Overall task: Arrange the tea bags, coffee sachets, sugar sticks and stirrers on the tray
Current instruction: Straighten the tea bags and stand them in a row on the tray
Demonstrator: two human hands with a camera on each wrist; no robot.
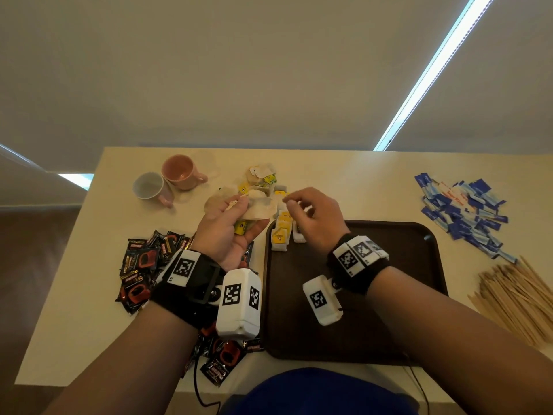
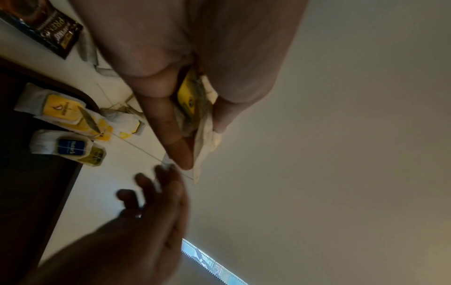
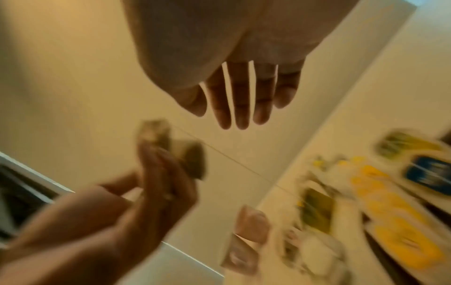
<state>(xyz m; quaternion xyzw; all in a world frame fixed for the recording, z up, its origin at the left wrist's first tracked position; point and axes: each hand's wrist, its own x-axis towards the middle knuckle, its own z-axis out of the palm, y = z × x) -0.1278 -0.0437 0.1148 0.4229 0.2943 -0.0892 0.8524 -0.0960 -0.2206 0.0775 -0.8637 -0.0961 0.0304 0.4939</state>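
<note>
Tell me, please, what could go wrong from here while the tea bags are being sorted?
A thin string runs from the tea bags held in the left hand towards the right hand; pulling might drag other bags along. The row of tea bags at the tray corner could get knocked.

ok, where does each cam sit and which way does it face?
Head: worn on the head, looks down at tray, both hands and forearms.
Left wrist: looks along left hand gripping tea bags.
Right wrist: looks along right hand; blurred.
Shared: all three show tea bags on the tray.
</note>
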